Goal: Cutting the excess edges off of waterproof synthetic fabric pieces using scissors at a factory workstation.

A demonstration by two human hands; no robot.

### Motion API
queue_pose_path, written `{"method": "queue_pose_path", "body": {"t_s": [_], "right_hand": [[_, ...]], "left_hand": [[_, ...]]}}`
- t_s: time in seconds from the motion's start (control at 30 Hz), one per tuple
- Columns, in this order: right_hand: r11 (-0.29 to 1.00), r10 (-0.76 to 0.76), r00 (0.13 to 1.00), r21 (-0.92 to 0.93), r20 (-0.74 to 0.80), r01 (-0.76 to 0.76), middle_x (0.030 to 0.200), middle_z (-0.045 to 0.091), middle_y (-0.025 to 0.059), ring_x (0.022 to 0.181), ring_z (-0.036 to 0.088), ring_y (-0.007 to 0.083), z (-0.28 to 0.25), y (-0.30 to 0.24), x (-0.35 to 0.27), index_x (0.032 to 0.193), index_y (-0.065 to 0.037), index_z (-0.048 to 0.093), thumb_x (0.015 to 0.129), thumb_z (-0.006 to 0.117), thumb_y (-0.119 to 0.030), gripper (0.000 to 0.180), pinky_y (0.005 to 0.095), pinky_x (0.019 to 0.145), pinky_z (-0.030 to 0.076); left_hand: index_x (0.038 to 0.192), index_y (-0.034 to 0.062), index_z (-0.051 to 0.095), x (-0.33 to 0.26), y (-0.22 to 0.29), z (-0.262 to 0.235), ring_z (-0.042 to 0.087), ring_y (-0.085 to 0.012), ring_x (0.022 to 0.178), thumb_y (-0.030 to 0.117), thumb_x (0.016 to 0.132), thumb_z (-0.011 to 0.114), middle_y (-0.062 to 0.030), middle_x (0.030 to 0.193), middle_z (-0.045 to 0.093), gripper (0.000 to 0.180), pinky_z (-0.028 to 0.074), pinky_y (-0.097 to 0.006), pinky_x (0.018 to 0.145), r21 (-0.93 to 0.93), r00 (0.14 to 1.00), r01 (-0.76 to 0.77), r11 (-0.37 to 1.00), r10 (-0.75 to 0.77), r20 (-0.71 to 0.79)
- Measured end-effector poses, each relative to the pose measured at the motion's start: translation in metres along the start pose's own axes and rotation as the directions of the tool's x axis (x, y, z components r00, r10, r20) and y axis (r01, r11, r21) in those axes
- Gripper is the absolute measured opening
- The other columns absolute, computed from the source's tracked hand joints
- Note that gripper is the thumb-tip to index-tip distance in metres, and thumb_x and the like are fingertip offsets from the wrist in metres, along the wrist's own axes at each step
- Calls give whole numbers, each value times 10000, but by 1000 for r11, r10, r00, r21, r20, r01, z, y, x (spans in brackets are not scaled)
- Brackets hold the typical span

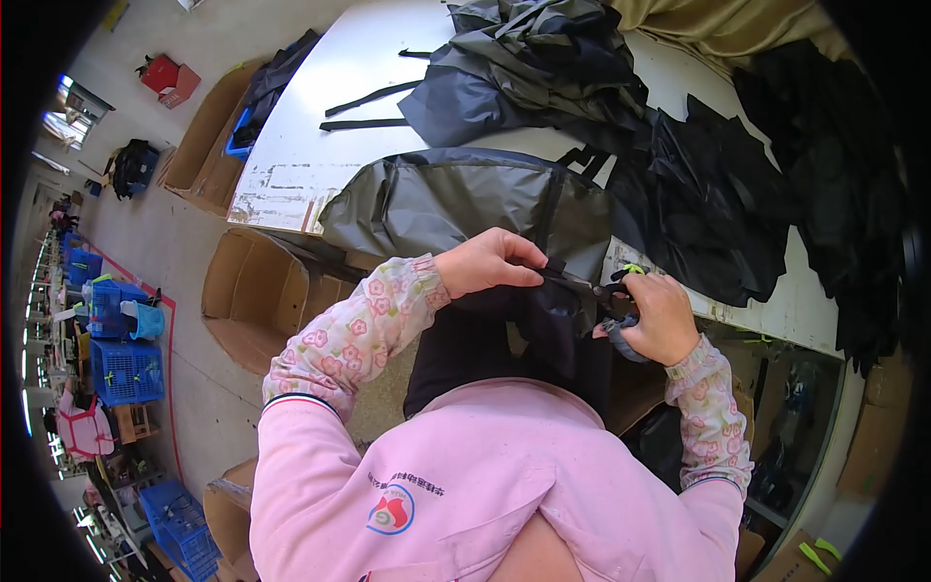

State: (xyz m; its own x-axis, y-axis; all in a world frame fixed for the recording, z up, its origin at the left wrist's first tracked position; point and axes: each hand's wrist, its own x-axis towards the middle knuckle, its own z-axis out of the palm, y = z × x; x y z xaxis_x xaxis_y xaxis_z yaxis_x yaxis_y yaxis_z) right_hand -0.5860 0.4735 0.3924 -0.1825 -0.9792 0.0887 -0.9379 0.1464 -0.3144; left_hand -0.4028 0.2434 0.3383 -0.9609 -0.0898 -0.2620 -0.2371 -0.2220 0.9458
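Note:
My left hand (483,264) pinches a short black tab (555,268) at the edge of a dark grey fabric piece (456,202), which drapes over the near edge of the table. My right hand (659,318) is closed round a pair of scissors (607,290) with black and yellow-green handles. Their blades point left, close to the black tab; whether they touch it is hard to see. A grey-blue wrapping shows at the fingers of my right hand. Black cloth hangs below both hands, over my lap.
A white table (291,184) with worn edges bears a heap of grey and black fabric (533,73) with straps, and black pieces (718,194) on the right. Open cartons (254,296) stand to the left on the floor. Blue crates (128,371) lie farther left.

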Motion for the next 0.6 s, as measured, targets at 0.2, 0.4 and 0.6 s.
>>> {"method": "queue_pose_path", "body": {"t_s": [0.2, 0.4, 0.6], "right_hand": [[1000, 5, 1000, 5, 20, -5, 691, 589, 116, 716, 594, 329, 3, 5, -3, 764, -57, 566, 622, 818, -495, 525, 412, 668, 436], [999, 37, 997, -41, 69, -34, 662, 589, 100, 686, 596, 326, 4, 10, -5, 741, -63, 555, 629, 812, -507, 525, 409, 652, 428], [997, -71, 997, 17, 31, 71, 664, 587, 94, 672, 590, 304, -7, -1, 4, 741, -66, 553, 641, 806, -523, 532, 397, 631, 390]], "left_hand": [[1036, -15, 671, 0, 0, -3, 598, -50, 854, 20, 843, 705, 18, 927, 668, 200, 479, -205, 809, 0, 999, 7, 1000, -7, 39], [1031, -18, 678, 1, -1, -3, 599, -55, 857, 31, 844, 705, 11, 924, 677, 195, 480, -211, 809, 3, 998, 11, 1000, -11, 59], [1026, -28, 682, -1, 5, 2, 591, -54, 844, 57, 834, 722, 11, 904, 673, 213, 476, -215, 795, 118, 999, 36, 992, -39, 22]]}}
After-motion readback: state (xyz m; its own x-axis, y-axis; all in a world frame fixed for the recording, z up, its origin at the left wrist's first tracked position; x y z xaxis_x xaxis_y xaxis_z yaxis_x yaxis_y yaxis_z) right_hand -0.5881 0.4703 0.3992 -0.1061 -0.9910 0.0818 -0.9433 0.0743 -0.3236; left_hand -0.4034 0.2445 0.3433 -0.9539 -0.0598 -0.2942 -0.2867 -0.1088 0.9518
